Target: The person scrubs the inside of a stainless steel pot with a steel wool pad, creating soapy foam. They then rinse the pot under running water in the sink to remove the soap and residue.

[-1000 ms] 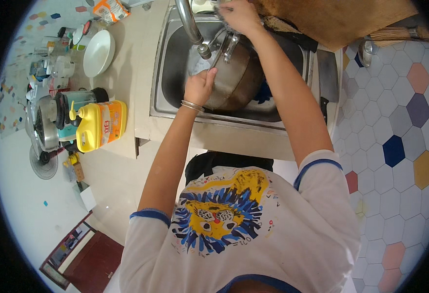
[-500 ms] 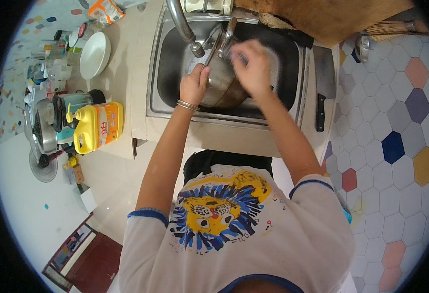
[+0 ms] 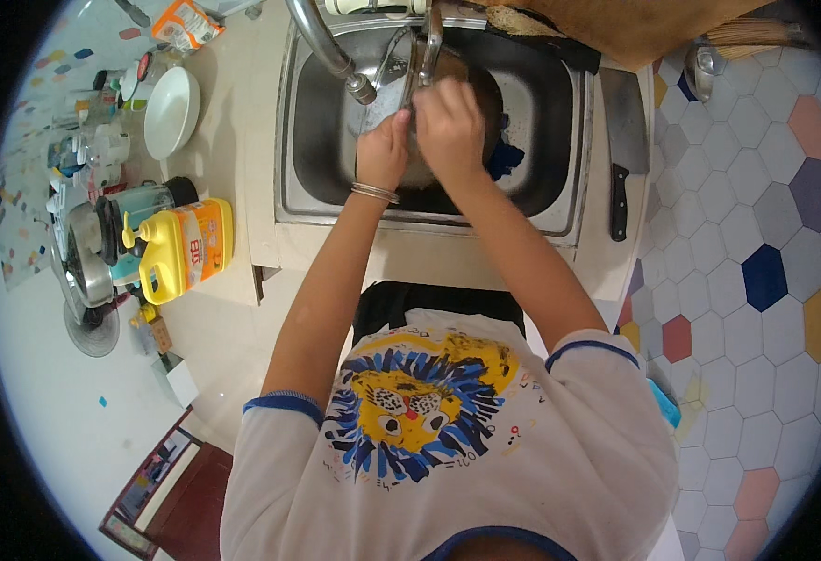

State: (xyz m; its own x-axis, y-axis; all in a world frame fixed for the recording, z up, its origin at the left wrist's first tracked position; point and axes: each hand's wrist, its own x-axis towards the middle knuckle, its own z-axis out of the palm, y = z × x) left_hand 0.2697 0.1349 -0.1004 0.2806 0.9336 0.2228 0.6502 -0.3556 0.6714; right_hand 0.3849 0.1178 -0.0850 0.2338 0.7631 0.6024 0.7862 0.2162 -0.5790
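A metal pot (image 3: 476, 79) stands tipped on its side in the sink (image 3: 541, 201), its browned outer face partly hidden behind my hands. A metal handle (image 3: 432, 47) sticks up on its far side. My left hand (image 3: 384, 150), with bangles at the wrist, is closed on the near part of the pot's rim, thumb uppermost. Just right of it, my right hand (image 3: 450, 126) is closed with curled fingers at the rim below the handle. A dark blue cloth or scrubber (image 3: 506, 159) lies in the sink, right of the pot, apart from my hands.
The faucet (image 3: 359, 86) hangs over the sink's left side. A cleaver (image 3: 621, 140) lies along the right edge. On the left counter are a white bowl (image 3: 173, 112) and a yellow pump bottle (image 3: 186, 248). A brown board (image 3: 635, 23) covers the far right corner.
My right hand has moved left and closed at the pot's rim beside my left hand. The pot has turned, and the blue cloth or scrubber now shows in the sink.
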